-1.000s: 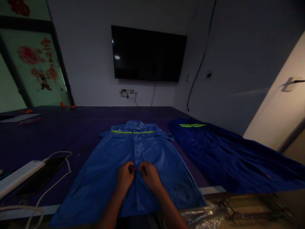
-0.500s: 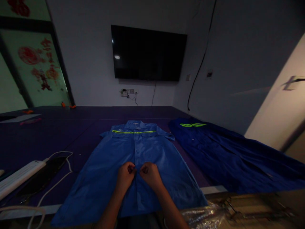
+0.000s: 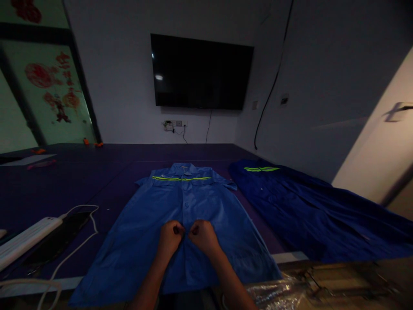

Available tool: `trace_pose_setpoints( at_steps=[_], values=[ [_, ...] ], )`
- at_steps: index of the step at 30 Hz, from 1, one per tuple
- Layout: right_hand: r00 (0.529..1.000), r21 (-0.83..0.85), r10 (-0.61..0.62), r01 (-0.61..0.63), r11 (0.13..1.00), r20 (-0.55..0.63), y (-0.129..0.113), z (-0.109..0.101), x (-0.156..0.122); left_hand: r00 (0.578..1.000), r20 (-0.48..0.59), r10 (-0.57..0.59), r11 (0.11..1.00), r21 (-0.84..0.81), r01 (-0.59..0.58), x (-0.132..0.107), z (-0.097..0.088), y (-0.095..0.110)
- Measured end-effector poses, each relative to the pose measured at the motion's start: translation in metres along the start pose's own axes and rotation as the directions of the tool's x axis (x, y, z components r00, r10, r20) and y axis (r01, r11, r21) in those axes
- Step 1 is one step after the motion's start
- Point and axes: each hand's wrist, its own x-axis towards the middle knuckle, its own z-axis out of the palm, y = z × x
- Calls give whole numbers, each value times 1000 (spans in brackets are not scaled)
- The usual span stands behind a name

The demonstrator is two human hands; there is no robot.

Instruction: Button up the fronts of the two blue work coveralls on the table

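A blue short-sleeved work shirt (image 3: 138,241) lies face up on the dark purple table, collar at the far end, a yellow-green stripe across its chest. My left hand (image 3: 171,236) is closed, fingers pinched at the front placket about midway down. My right hand (image 3: 201,234) faces it from the other side of the placket, its fingers likewise curled into a pinch. Both rest at the shirt front's cloth. Whether a button sits between the fingertips is too small and dark to make out. Further up, a shirt button (image 3: 186,205) shows on the placket.
To the right lies a darker blue garment (image 3: 306,211) with a yellow-green stripe. A white power strip (image 3: 30,239) and its cord (image 3: 69,254) are on the left of the purple table (image 3: 106,181). Clear plastic wrap (image 3: 277,295) is by the front edge. A television (image 3: 201,73) hangs ahead.
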Motion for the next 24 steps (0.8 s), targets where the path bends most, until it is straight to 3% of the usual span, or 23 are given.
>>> trace_pose_setpoints(
  at_steps=[9, 15, 24],
  values=[
    [999, -16, -30, 30, 999, 12, -2, -1, -2, 999, 1, 45, 999, 2, -45, -5, -2, 6],
    [1000, -116, 28, -27, 993, 9, -4, 0, 0, 1000, 13, 25, 1000, -11, -25, -5, 0, 5],
    [994, -95, 105, -101, 990, 31, -6, -4, 8, 999, 31, -14, 1000, -21, 14, -5, -1, 8]
  ],
)
